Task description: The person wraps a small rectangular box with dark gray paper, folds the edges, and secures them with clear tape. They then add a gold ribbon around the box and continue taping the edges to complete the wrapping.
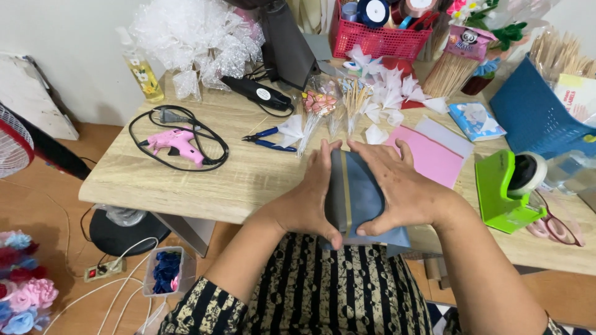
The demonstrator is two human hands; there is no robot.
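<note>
Far to the left of our left hand, off the table, we note a fan [13,146] at the frame edge and fabric flowers [22,291] on the floor, with a power strip [104,269] and a small container of blue bits [166,271] lower down.

On the wooden table [248,180], well left of and beyond the left hand, lies a pink glue gun [176,144] ringed by its black cord [186,124]. A spray bottle [144,71] stands further back beside a heap of clear cellophane [192,37]. Just beyond the left hand's fingertips lie blue-handled pliers [268,139].

Our left hand [310,198] is curled, fingers pressed flat on the left side of a folded grey-blue sheet [357,198], thumb hooked under its near edge. The sheet sits at the table's near edge, directly in front of our body, between both hands. A yellowish stripe runs down its middle.

Our right hand [400,186] grips the sheet's right side, fingers spread over the top, thumb tucked at the lower edge. Both hands are partly closed on the sheet.

Beyond the hands we see white paper petals [388,93], wooden sticks [354,96] and a red basket [379,37]. Just right of the right hand lies pink paper [431,158]. Further right stands a green tape dispenser [506,189], with glasses [555,226] beside it and a blue basket [537,115] behind.
</note>
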